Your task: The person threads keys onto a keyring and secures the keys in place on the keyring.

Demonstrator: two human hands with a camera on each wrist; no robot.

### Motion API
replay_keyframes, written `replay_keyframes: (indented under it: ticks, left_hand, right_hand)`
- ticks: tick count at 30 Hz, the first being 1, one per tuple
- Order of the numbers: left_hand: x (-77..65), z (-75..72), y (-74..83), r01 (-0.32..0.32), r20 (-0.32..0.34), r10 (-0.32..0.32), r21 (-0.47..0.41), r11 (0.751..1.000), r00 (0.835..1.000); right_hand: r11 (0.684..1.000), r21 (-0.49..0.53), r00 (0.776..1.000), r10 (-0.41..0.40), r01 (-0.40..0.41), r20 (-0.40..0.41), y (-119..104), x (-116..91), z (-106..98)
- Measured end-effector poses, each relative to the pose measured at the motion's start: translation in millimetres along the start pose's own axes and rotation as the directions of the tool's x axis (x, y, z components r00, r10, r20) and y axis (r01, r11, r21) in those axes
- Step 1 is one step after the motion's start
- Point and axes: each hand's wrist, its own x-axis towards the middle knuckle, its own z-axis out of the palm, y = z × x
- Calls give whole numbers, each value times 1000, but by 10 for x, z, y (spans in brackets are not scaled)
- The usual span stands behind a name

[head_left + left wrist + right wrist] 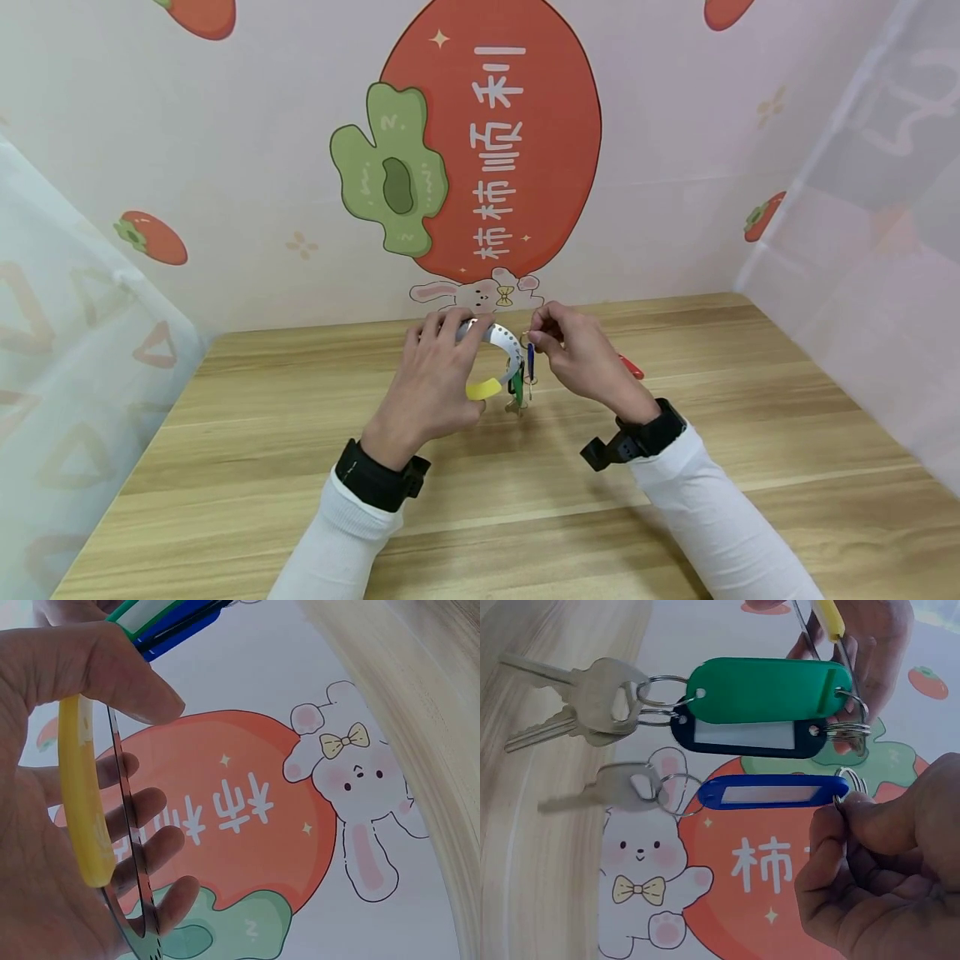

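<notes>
Blue key tag held just beside the hoop, above the table

The blue tag (772, 792) hangs above the wooden table (262, 467), a key (630, 786) linked to its lower end. From where I stand, the right hand (585, 350) pinches the tag's upper ring (851, 784) between thumb and forefinger. A green tag (769, 690) and a dark tag (742, 739), both bearing keys, hang on a metal hoop (512, 343) with a yellow sleeve (483, 389). The left hand (435, 375) grips this hoop between thumb and curved, spaced fingers. A red object (632, 367), partly hidden, lies beyond the right wrist. A persimmon-printed backdrop (262, 150) stands behind.
</notes>
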Motion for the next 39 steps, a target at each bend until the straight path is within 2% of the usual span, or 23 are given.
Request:
replay_keyframes:
  ticks: [16, 27, 39]
  left_hand:
    - [0, -2, -5, -25, -13, 25, 35, 999, 1000]
    - [4, -13, -6, -45, -30, 48, 73, 996, 998]
    - [-1, 0, 6, -34, -23, 36, 79, 996, 999]
  right_hand:
    - [998, 54, 995, -25, 19, 99, -4, -5, -29]
    - [998, 54, 994, 9, -16, 111, -13, -18, -29]
    - [996, 66, 995, 48, -54, 93, -43, -24, -11]
